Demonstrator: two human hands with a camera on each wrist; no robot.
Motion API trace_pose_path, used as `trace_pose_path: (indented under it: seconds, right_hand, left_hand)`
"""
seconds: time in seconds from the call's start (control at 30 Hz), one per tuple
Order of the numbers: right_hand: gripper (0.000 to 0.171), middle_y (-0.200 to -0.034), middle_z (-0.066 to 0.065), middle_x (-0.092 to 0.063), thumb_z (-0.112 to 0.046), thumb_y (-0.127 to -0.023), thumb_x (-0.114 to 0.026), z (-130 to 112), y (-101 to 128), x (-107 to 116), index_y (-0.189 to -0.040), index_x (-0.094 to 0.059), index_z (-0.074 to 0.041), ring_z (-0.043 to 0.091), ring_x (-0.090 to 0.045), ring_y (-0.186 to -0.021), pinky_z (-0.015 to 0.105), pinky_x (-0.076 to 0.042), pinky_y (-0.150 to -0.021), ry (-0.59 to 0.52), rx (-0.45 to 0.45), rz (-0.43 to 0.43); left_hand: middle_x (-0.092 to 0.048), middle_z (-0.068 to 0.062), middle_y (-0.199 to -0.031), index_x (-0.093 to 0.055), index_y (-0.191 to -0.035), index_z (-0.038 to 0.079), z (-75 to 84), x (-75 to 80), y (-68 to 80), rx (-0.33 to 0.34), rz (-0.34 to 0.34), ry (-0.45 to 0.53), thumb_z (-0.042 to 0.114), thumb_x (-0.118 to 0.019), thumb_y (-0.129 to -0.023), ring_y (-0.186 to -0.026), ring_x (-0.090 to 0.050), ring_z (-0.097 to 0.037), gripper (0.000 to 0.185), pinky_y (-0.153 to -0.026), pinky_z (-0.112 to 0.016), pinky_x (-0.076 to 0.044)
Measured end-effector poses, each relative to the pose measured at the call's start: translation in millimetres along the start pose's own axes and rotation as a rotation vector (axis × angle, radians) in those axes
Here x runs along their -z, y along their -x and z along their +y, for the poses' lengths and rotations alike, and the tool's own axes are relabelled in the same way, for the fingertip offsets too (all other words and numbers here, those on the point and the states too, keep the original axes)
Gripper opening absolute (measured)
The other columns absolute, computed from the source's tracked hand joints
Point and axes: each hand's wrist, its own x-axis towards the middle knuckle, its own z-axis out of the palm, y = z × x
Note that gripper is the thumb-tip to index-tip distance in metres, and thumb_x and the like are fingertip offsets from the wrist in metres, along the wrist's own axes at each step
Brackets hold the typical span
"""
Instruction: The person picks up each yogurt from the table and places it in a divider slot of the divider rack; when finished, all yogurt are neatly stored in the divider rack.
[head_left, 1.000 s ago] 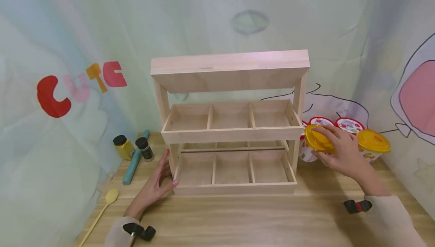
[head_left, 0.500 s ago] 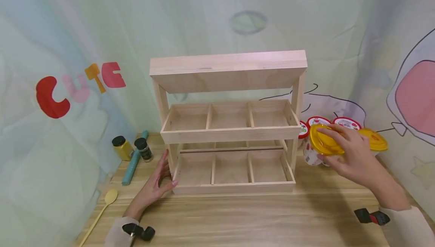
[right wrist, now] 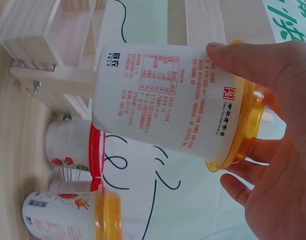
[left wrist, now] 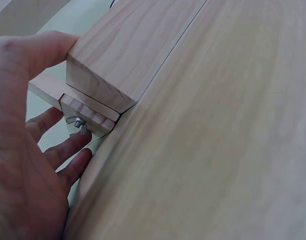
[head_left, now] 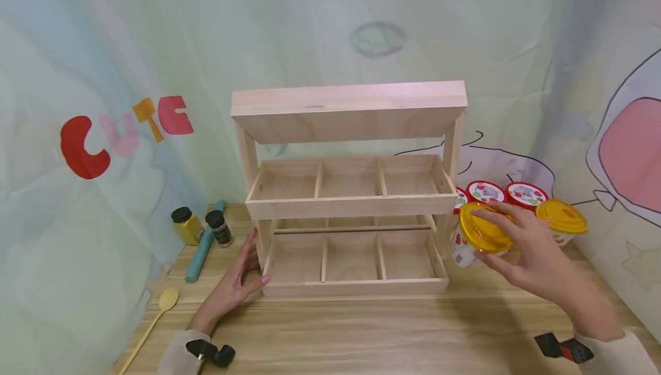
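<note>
Glossy yellow on the lid (head_left: 479,231) of the held tub (right wrist: 153,100); white on its body, with fine red print, a red square seal and black lettering. Same yellow over white on the neighbouring tub (right wrist: 62,215), with red and orange pictures and a dark barcode. Red-rimmed, with red-and-green motifs on white, the round lids (head_left: 527,194) behind. Pale cream-pink on the wooden rack (head_left: 351,207); tan, streaked darker, across the desk (head_left: 361,335). Pale yellow on the spoon (head_left: 168,299), teal on the stick (head_left: 201,256), black-capped yellow on the jar (head_left: 189,230). Mint on the curtain (head_left: 310,31), with red, pink and orange letters (head_left: 146,110).
</note>
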Motion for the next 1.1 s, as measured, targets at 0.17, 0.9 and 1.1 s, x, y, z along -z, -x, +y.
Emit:
trace_pose_path:
  seconds: [0.17,0.9,1.1]
  right_hand:
    - [0.080,-0.147,0.017,-0.059,-0.016,-0.071,-0.098,-5,0,-7,-0.144,-0.065,-0.025,0.046,-0.049,-0.132,0.071,-0.038,-0.098,-0.001,0.024,-0.006]
    - [0.079,-0.147,0.010,-0.061,-0.018,-0.074,-0.097,-27,-7,-26,-0.145,-0.064,-0.028,0.037,-0.053,-0.130,0.060,-0.041,-0.098,-0.037,0.128,-0.047]
    - [0.080,-0.153,0.008,-0.058,-0.020,-0.075,-0.097,-36,-13,-30,-0.147,-0.063,-0.031,0.034,-0.052,-0.134,0.056,-0.040,-0.098,-0.038,0.138,-0.067]
  left_hand:
    - [-0.043,-0.037,-0.162,-0.001,-0.175,0.022,-2.5,-0.2,0.5,0.001,0.000,0.010,0.003,-0.075,-0.097,-0.131,-0.056,0.005,0.110,-0.110,-0.017,-0.045]
    - [-0.040,-0.037,-0.163,0.001,-0.175,0.022,-1.5,1.9,0.7,0.014,-0.022,0.028,0.004,-0.074,-0.098,-0.132,-0.060,-0.005,0.110,-0.110,-0.018,-0.047]
    - [-0.040,-0.036,-0.164,0.001,-0.175,0.023,-0.6,0.9,0.6,0.026,-0.017,0.014,0.006,-0.075,-0.098,-0.134,-0.063,-0.019,0.109,-0.110,-0.020,-0.047]
